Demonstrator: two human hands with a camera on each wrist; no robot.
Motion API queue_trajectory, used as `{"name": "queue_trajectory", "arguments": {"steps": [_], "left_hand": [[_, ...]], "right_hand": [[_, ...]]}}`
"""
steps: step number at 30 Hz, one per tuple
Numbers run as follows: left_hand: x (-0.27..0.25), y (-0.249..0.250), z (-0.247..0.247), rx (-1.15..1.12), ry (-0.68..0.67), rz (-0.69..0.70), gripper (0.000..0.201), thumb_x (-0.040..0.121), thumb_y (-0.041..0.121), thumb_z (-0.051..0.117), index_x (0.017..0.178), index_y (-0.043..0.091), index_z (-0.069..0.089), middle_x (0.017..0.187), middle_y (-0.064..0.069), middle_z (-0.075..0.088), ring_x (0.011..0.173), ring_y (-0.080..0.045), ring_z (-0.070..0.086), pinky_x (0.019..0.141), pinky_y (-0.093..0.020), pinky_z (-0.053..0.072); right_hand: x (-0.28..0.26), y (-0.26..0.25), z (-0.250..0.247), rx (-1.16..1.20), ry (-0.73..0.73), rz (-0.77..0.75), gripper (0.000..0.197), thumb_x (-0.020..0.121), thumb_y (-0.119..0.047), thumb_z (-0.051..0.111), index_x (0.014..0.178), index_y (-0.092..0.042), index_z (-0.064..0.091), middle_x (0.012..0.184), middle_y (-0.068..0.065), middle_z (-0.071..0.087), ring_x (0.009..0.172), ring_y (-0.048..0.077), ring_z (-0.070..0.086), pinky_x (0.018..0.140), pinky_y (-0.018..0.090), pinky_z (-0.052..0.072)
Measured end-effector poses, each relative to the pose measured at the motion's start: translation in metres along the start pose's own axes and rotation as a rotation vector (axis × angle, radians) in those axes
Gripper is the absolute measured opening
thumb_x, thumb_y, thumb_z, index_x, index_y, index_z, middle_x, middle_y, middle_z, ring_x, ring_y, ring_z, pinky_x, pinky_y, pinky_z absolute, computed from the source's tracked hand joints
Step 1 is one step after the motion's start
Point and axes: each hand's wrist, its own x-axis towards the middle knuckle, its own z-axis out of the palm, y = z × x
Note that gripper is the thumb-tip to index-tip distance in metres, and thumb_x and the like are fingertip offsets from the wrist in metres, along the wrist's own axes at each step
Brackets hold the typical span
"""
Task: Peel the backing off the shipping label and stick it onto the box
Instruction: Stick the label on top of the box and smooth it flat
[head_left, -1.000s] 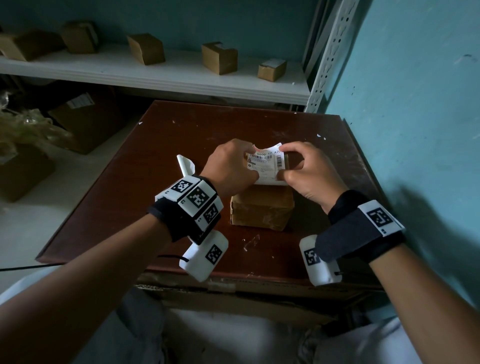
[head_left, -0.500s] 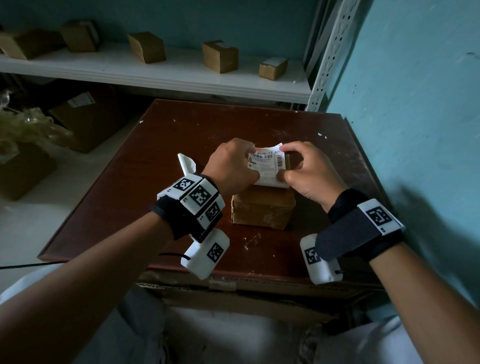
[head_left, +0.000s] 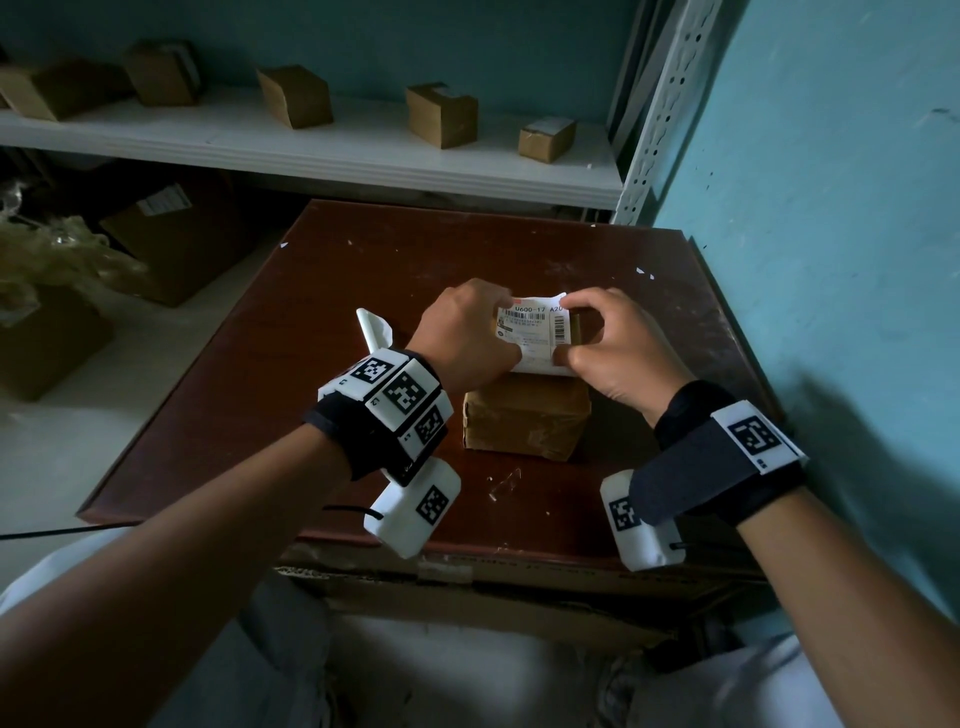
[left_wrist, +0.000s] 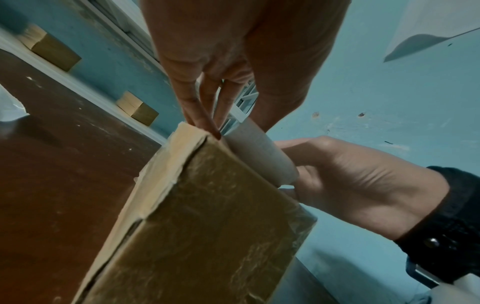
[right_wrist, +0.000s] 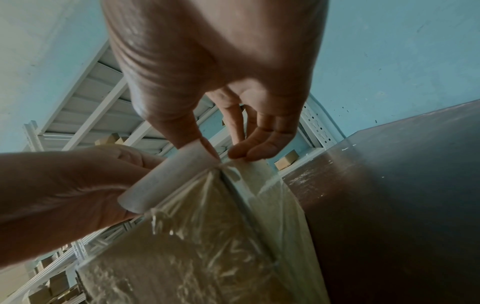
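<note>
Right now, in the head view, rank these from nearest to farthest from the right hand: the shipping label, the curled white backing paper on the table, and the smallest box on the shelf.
1. The shipping label: pinched by the right hand itself, over the box.
2. The backing paper: on the table, left of the left hand.
3. The smallest box: up on the shelf's right end.

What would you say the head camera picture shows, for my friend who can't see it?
Two hands, the left hand and the right hand, hold a white printed shipping label over the top of a small brown cardboard box on a dark red-brown wooden table. A curled white paper scrap lies beside the left wrist.
</note>
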Motion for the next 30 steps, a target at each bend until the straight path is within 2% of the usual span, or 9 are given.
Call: {"name": "queue_trajectory", "arguments": {"steps": [3,5,9,12,17,23,27,30], "left_hand": [[-0.0007,0.0014,-0.0008,-0.006,0.003,0.001,0.037,0.081,0.012,0.068,0.117,0.006,0.062,0.126,-0.006,0.06,0.111,-0.019,0.057,0.079,-0.022,0.047],[-0.0009,0.0022,-0.0004,-0.01,0.0,0.0,0.038,0.08,0.013,0.068,0.117,0.005,0.062,0.125,-0.006,0.06,0.111,-0.02,0.057,0.083,-0.025,0.048],[0.0009,0.0005,0.0021,-0.003,0.003,-0.007,0.048,0.079,0.015,0.07,0.125,0.009,0.058,0.131,-0.004,0.057,0.117,-0.018,0.054,0.084,-0.02,0.042],[0.0014,-0.0018,0.0034,0.011,0.002,-0.006,0.052,0.079,0.018,0.07,0.129,0.01,0.056,0.134,-0.003,0.055,0.122,-0.017,0.051,0.092,-0.023,0.042],[0.0013,-0.0031,0.0016,0.046,0.004,-0.007,0.055,0.08,0.02,0.071,0.131,0.012,0.054,0.136,-0.002,0.054,0.124,-0.017,0.049,0.092,-0.022,0.039],[0.0003,-0.0034,0.0015,0.057,0.002,0.003,0.051,0.08,0.02,0.071,0.129,0.012,0.056,0.138,-0.001,0.053,0.125,-0.017,0.048,0.088,-0.018,0.036],[0.0006,-0.0045,0.0016,0.043,0.001,-0.007,0.042,0.081,0.019,0.07,0.121,0.013,0.061,0.138,0.0,0.052,0.124,-0.017,0.048,0.083,-0.018,0.035],[0.0018,-0.0057,0.0023,0.046,-0.007,-0.008,0.038,0.081,0.019,0.07,0.118,0.013,0.063,0.138,-0.001,0.052,0.124,-0.018,0.047,0.083,-0.017,0.035]], "right_hand": [[0.0003,0.0001,0.0006,-0.007,-0.001,-0.005,0.054,0.079,-0.016,0.072,0.13,-0.018,0.055,0.12,-0.001,0.049,0.098,0.016,0.051,0.067,0.018,0.038],[0.0004,0.0,0.0003,-0.004,-0.003,-0.002,0.053,0.079,-0.016,0.072,0.13,-0.018,0.055,0.121,0.0,0.048,0.1,0.018,0.053,0.069,0.02,0.04],[-0.0002,-0.0007,-0.0002,-0.016,-0.003,0.005,0.053,0.079,-0.015,0.071,0.13,-0.018,0.055,0.125,0.0,0.047,0.108,0.021,0.054,0.076,0.026,0.043],[-0.0006,-0.0014,-0.0003,-0.018,0.001,0.008,0.053,0.079,-0.015,0.071,0.13,-0.017,0.056,0.125,0.001,0.047,0.109,0.022,0.054,0.078,0.027,0.044],[-0.0012,-0.0033,-0.0007,-0.018,0.011,0.017,0.053,0.079,-0.016,0.072,0.129,-0.018,0.056,0.127,0.001,0.047,0.112,0.021,0.053,0.088,0.032,0.05],[-0.0033,-0.0046,-0.0009,-0.026,0.002,0.027,0.053,0.08,-0.018,0.071,0.13,-0.018,0.055,0.121,-0.001,0.041,0.111,0.022,0.053,0.089,0.032,0.05],[-0.0047,-0.0053,-0.0008,-0.027,0.0,0.032,0.048,0.082,-0.02,0.071,0.127,-0.018,0.057,0.118,-0.002,0.037,0.109,0.022,0.053,0.09,0.031,0.049],[-0.0053,-0.0056,-0.0017,-0.028,0.0,0.041,0.046,0.083,-0.021,0.071,0.127,-0.019,0.057,0.119,-0.001,0.036,0.109,0.021,0.052,0.086,0.025,0.045]]}}
